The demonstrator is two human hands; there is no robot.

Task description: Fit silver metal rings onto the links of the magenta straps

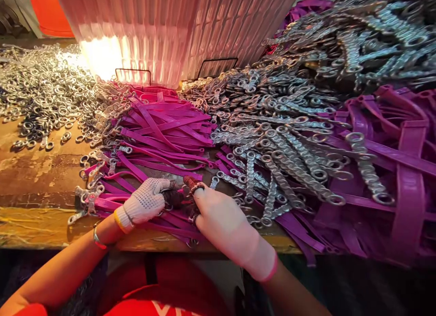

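Observation:
Both of my hands wear white knit gloves with dark, worn fingertips. They meet low over the table, near its front edge. My left hand [145, 203], in a dotted glove, is closed with its fingertips pinched together. My right hand [229, 223] is closed opposite it, thumb toward me. A bit of purple strap [185, 198] shows between the fingertips; whatever metal is joined to it there is hidden. Under and behind the hands lie many flat purple straps [166, 125]. Some strap ends at the left carry small metal ring links [91, 198].
Loose metal ring links [47, 93] heap at the left. Long ringed metal strips [293, 170] pile up at the right. Wider purple straps [408, 180] hang over the right front edge. A corrugated translucent panel [177, 30] stands behind, brightly lit at left. The wooden table [37, 227] has a worn front edge.

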